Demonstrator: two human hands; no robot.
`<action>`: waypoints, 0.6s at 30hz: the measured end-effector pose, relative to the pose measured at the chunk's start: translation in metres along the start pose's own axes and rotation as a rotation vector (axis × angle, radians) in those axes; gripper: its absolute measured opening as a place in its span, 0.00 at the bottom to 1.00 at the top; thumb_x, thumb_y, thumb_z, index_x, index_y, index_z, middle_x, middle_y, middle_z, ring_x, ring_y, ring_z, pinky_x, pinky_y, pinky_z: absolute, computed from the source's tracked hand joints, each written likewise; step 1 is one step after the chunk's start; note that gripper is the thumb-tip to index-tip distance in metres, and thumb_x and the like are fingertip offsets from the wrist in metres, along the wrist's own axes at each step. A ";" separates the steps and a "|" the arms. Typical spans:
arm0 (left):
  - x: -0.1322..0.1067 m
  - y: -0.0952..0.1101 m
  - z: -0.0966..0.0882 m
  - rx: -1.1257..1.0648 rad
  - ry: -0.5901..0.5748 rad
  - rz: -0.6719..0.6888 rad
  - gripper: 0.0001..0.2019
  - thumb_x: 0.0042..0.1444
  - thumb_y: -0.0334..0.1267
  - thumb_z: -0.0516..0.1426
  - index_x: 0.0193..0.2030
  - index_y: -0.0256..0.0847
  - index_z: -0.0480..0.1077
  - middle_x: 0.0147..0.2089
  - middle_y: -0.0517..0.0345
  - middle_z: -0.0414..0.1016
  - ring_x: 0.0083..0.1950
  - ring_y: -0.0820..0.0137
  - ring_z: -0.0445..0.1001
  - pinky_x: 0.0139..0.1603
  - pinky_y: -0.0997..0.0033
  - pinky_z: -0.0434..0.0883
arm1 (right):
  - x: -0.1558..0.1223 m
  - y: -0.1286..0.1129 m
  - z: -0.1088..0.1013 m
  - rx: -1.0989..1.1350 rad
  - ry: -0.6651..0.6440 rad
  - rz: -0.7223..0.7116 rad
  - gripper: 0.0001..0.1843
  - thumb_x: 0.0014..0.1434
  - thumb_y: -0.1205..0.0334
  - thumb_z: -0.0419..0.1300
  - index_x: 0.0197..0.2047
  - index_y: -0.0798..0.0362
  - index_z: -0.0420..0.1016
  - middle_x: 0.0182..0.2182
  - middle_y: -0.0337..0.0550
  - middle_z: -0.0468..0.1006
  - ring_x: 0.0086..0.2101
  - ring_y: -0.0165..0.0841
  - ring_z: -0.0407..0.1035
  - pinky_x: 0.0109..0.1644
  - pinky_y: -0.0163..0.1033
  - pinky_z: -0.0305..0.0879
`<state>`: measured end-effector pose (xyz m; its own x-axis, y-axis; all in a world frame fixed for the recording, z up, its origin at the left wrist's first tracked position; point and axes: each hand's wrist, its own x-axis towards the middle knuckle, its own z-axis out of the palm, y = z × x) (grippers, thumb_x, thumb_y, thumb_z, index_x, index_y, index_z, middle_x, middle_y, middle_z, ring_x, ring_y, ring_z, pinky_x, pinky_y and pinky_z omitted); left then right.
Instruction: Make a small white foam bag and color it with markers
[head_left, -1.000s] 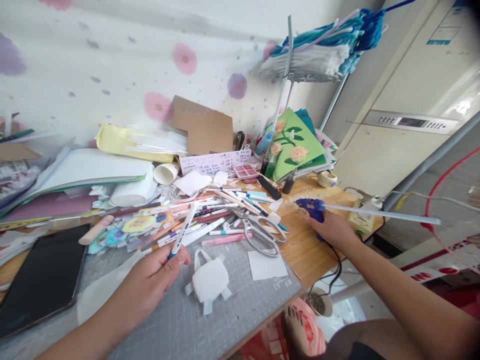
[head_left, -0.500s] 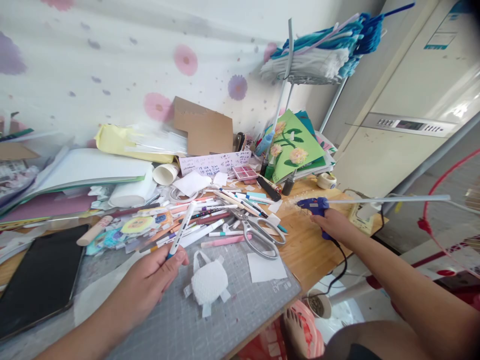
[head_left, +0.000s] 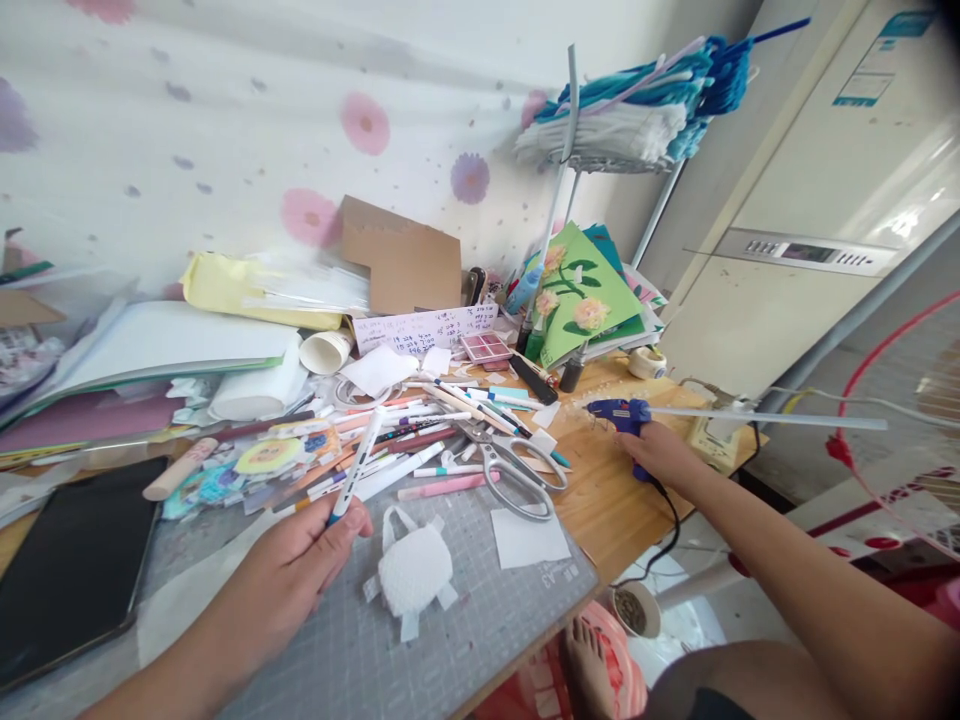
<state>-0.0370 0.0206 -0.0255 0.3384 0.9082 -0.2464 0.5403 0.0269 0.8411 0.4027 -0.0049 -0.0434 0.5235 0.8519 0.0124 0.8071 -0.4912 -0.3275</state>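
My left hand [head_left: 304,570] is closed around the lower end of a white marker pen [head_left: 358,468], which points up and away from me. On the grey cutting mat [head_left: 480,640], just right of that hand, lies a small white puffy paper piece [head_left: 415,568] with a loop on top and several tabs around its edge. My right hand [head_left: 658,450] grips a blue hot glue gun [head_left: 622,412] over the wooden table at the right. A long translucent glue stick [head_left: 772,418] sticks out of the gun's back, and a black cord hangs below.
Scissors [head_left: 517,470] rest on a heap of pens [head_left: 420,440]. A white paper square [head_left: 529,537] lies on the mat's right side. A black tablet or phone [head_left: 71,570] is at the left. Behind stand cardboard [head_left: 405,255] and green floral card [head_left: 589,290]. A red-rimmed fan [head_left: 851,380] is at far right.
The whole view has shifted slightly. Both hands keep their holds on the marker pen and the glue gun, with hardly any movement relative to the table.
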 end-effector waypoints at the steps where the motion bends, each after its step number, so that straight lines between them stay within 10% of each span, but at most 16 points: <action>1: 0.000 0.000 0.000 0.002 -0.001 0.006 0.30 0.53 0.69 0.44 0.36 0.41 0.66 0.19 0.68 0.54 0.22 0.72 0.55 0.24 0.74 0.56 | -0.001 0.001 0.000 0.001 -0.005 0.019 0.14 0.64 0.58 0.57 0.51 0.55 0.71 0.48 0.46 0.74 0.42 0.36 0.72 0.44 0.46 0.72; 18: 0.002 0.003 -0.001 0.011 0.015 -0.024 0.31 0.47 0.70 0.47 0.34 0.41 0.68 0.18 0.67 0.54 0.22 0.72 0.55 0.22 0.74 0.57 | -0.006 0.004 0.000 0.032 -0.092 0.133 0.15 0.64 0.57 0.56 0.50 0.56 0.71 0.46 0.46 0.75 0.41 0.36 0.72 0.43 0.46 0.72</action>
<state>-0.0356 0.0229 -0.0229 0.3140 0.9133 -0.2594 0.5563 0.0444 0.8298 0.4025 -0.0124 -0.0445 0.5971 0.7933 -0.1189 0.7224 -0.5962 -0.3502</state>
